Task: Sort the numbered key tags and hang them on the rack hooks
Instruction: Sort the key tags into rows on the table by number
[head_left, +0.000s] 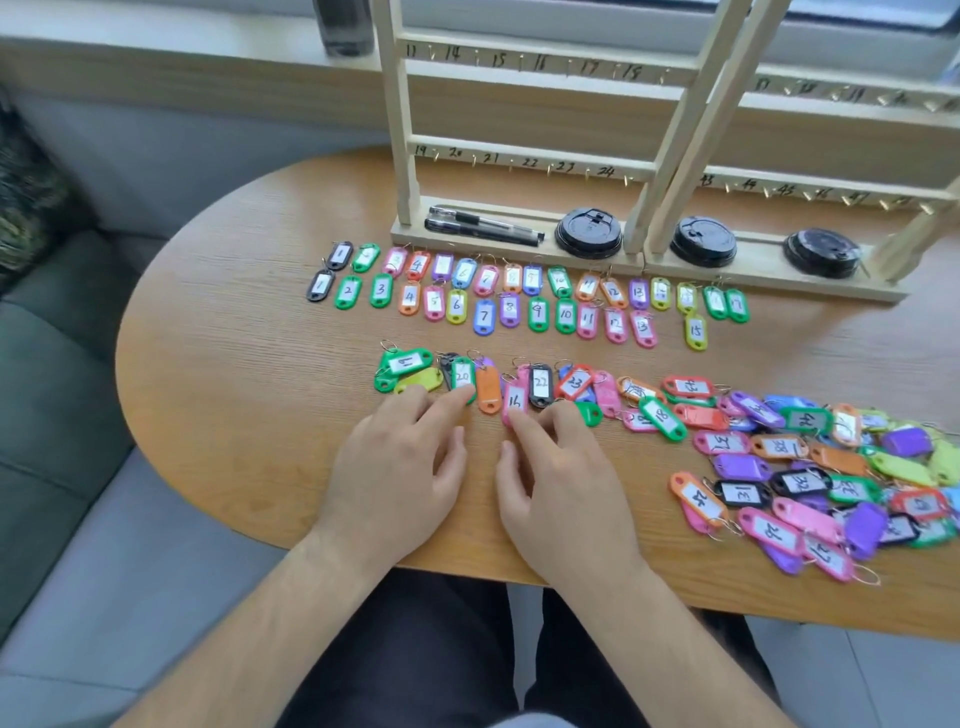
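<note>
sorting stage, wooden hook rack (524, 165) bare.
left hand (400, 467), right hand (563, 473): fingers flat, gripping nothing. right forefinger on pink plastic tag 16 (514, 401); slide it beside yellow plastic tag 15 (696, 330).

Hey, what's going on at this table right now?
A person is sorting numbered key tags on a wooden table. The left hand touches the green tag 20, the right hand presses a pink tag nearby. Two ordered rows lie before the rack, whose visible hooks are bare. A mixed pile waits at the right.
</note>
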